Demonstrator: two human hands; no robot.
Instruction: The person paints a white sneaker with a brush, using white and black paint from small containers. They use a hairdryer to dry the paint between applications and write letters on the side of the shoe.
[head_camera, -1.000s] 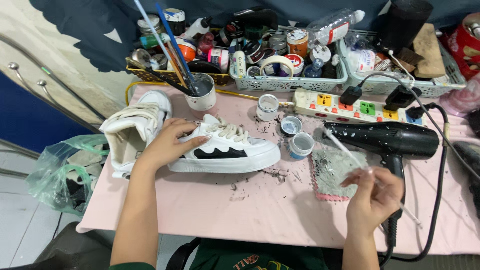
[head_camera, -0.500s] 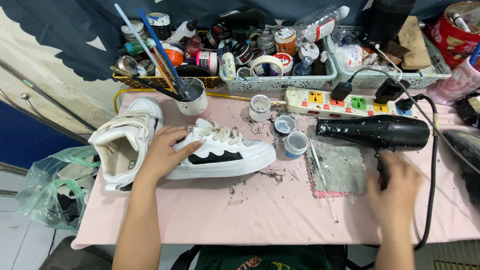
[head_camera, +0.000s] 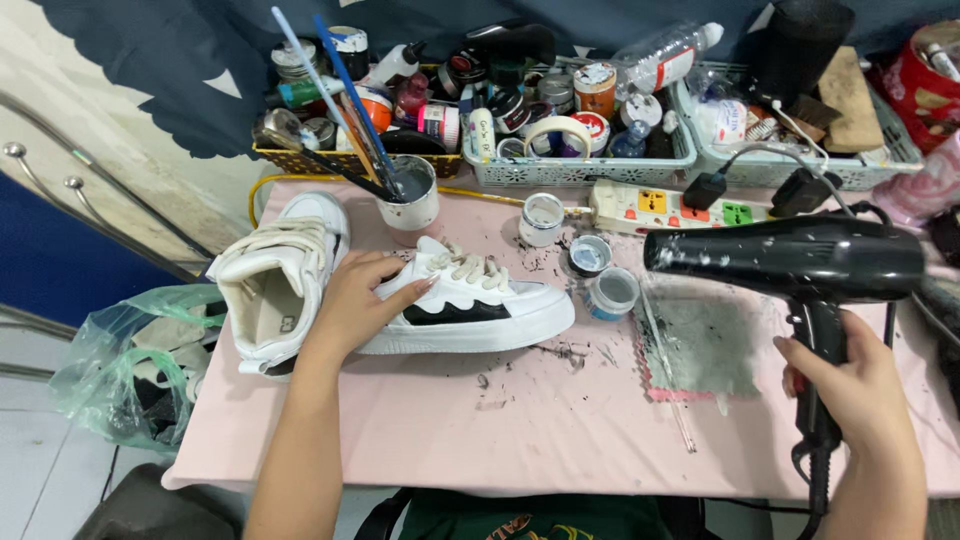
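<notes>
Two hands busy | left hand (head_camera: 355, 300) lay flat on white sneaker (head_camera: 470, 305), mid-surface | right hand (head_camera: 850, 390) gripped hair dryer (head_camera: 790, 262) | risk: airflow could scatter open paint pots (head_camera: 600, 275).

right hand (head_camera: 850, 390) now closed round black hair dryer (head_camera: 790, 258) handle, dryer lifted off table.

The left hand (head_camera: 362, 300) covers the heel of the white, black-striped sneaker (head_camera: 480, 310). The red tin (head_camera: 925, 85) is cut off by the right edge; the black hairdryer's (head_camera: 790, 262) cord leaves the bottom edge.
</notes>
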